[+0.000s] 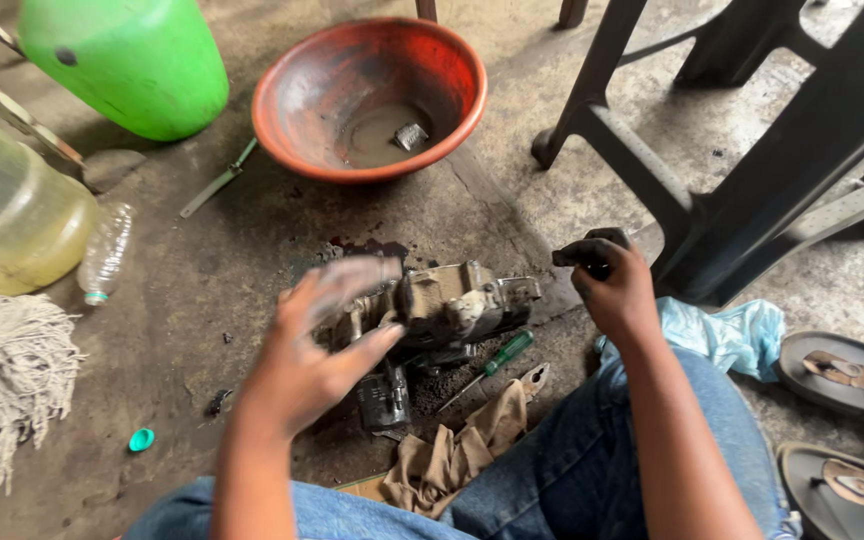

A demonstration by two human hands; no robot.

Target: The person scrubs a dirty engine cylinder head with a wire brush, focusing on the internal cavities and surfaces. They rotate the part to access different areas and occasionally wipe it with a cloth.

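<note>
From where I sit, the work in hand is the grimy metal engine part lying on the stained concrete floor just ahead of the knees, with dark oily grit spread beneath it. My left hand is over the near-left end of that part, fingers spread wide and blurred, holding nothing — whether the fingertips actually touch the casting I cannot tell. My right hand is raised to the right of the part and clear of it, fingers curled tight around a small dark object (too blackened to name). I judge this as a stripping or cleaning stage: the part is dirty all over and a small metal piece sits in murky liquid in the orange bowl beyond it. The next move, as I read it, calls for a firm hold on the greasy casting before any tool goes in — it looks slippery and sits unevenly. A green-handled screwdriver lies just beside the part's near edge, and a brown rag rests nearer the jeans.
</note>
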